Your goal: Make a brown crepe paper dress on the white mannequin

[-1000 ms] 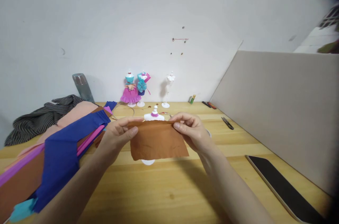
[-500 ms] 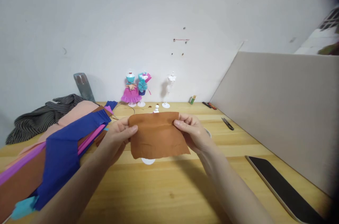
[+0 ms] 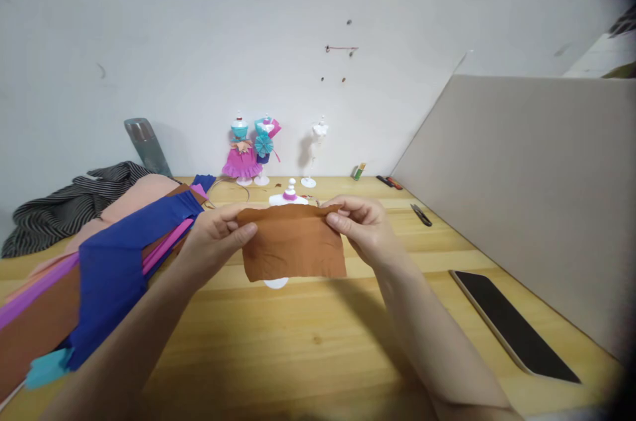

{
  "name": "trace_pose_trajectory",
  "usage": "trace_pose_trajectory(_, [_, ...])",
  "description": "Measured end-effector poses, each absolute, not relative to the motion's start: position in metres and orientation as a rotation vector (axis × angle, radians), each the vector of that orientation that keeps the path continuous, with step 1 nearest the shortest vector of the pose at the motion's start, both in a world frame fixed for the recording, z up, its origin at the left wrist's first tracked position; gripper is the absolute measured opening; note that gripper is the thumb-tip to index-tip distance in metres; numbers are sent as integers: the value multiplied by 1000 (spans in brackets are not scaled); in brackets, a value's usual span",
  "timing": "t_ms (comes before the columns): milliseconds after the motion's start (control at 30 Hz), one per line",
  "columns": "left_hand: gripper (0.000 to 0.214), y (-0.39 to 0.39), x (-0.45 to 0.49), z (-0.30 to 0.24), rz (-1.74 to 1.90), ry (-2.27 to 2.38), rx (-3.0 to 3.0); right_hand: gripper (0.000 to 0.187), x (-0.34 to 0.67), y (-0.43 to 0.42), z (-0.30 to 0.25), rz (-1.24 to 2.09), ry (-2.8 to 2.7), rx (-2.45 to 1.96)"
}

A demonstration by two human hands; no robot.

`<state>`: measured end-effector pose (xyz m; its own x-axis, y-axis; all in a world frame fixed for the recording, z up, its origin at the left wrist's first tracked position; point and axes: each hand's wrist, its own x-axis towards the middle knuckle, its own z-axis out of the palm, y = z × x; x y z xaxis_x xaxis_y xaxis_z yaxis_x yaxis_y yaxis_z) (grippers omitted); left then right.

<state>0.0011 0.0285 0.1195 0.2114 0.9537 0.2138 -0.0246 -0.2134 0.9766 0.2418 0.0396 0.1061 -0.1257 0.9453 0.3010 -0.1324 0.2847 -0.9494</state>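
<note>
A piece of brown fabric [image 3: 294, 242] is stretched between my two hands over the middle of the table. My left hand [image 3: 218, 232] pinches its upper left corner, thumb in front. Its upper right corner is pinched by my right hand [image 3: 360, 225]. Right behind the fabric stands a small white mannequin [image 3: 288, 198] with a purple band at its neck. Only its shoulders, knob and part of its base show; the cloth covers the rest. Whether the fabric touches the mannequin I cannot tell.
Coloured fabrics [image 3: 112, 262] are heaped at the left, with a striped cloth [image 3: 74, 202] and a flask [image 3: 148, 146] behind. Two dressed mannequins [image 3: 243, 159] and a bare one [image 3: 318, 149] stand by the wall. Thread snips [image 3: 421, 215] and a phone [image 3: 511, 325] lie right, beside a partition [image 3: 527, 189].
The fabric has come down slightly against the mannequin, so the white shoulders and purple neck band now show above its top edge. Both hands keep their pinch. The view has tilted a little downward.
</note>
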Motion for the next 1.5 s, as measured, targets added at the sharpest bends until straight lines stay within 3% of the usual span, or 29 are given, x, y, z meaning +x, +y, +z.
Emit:
trace_pose_trajectory(267, [26,30,2,120,1196,965,1505,16,245,39,109,1042,-1498,-837])
trace_pose_trajectory(700, [25,37,-3,113,1141,993,1635,21,246,42,107,1025,-1407,-876])
trace_pose_trajectory(867, [51,19,-12,125,872,868,1909,15,250,33,110,969,-1577,-880])
trace_pose_trajectory(1000, [58,-6,-10,126,901,934,1970,16,242,17,115,887,-2032,-779])
trace_pose_trajectory(1067, [52,-14,-1,120,868,1005,2038,18,233,9,116,838,-2205,-723])
trace_pose_trajectory(1200, [5,-15,22,109,743,1059,2049,17,220,-2,117,783,-2243,-712])
trace_pose_trajectory(1367, [7,-11,27,115,1216,1005,1364,22,233,0,119,859,-1834,-730])
trace_pose_trajectory(1500, [21,-12,26,124,1537,873,802,48,241,9,115,1036,-1812,-570])
